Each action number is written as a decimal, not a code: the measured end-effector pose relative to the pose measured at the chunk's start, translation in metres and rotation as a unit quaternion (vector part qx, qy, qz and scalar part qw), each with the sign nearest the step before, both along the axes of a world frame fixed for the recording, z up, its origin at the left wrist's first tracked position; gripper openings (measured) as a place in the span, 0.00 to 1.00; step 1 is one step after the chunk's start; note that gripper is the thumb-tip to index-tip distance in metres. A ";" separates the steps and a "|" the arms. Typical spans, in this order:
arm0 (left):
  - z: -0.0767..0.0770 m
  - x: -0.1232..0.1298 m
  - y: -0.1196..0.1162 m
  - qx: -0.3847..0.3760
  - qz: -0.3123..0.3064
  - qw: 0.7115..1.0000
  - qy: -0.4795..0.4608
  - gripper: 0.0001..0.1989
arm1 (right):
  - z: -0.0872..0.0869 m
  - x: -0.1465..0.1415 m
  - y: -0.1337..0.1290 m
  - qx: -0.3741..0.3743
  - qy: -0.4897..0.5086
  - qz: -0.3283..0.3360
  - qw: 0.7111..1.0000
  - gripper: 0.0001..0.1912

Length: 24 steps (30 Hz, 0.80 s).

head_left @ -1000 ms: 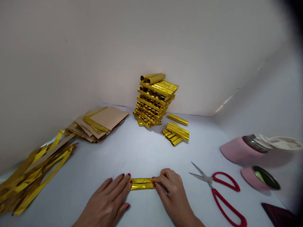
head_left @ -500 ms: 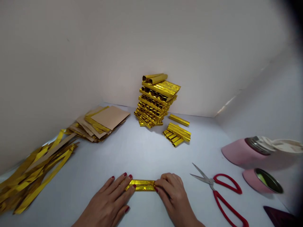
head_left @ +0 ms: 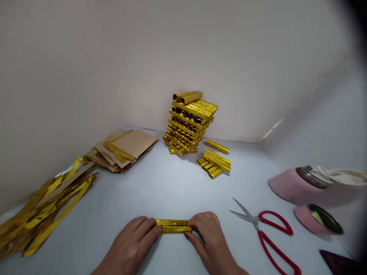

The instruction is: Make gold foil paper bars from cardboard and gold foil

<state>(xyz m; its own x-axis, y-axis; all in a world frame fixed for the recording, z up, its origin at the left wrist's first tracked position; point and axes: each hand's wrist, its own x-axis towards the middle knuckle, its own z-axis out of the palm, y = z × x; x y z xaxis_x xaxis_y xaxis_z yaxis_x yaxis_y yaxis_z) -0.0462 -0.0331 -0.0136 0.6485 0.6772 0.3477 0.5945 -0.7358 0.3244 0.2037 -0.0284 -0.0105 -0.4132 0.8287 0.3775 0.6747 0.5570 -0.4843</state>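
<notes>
A folded gold foil strip [head_left: 173, 226] with a lengthwise crease lies between my hands near the table's front. My left hand [head_left: 133, 242] grips its left end, fingers curled and pressed together over it. At the right end, my right hand [head_left: 208, 238] pinches the strip between thumb and fingers. Open red-handled scissors [head_left: 256, 220] lie to the right of my right hand. Farther back rises a stack of gold folded tubes [head_left: 189, 122], with a smaller pile of gold tubes [head_left: 215, 163] in front of it to the right.
Brown and gold sheets [head_left: 133, 143] are piled at the back left. Loose gold strips [head_left: 57, 208] spread along the left edge. On the right are a pink container [head_left: 295, 184], a pink cup [head_left: 309, 219] and a dark object [head_left: 338, 262]. Walls rise behind and right.
My left hand's fingers, flat and spread over the strip before, have curled around its left end. The strip looks slightly narrower or tilted, and my right hand keeps its pinch.
</notes>
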 end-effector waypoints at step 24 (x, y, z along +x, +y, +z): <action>-0.006 0.013 -0.008 0.149 0.037 0.983 0.100 0.15 | -0.002 0.000 -0.004 0.125 -0.110 0.035 0.985 0.11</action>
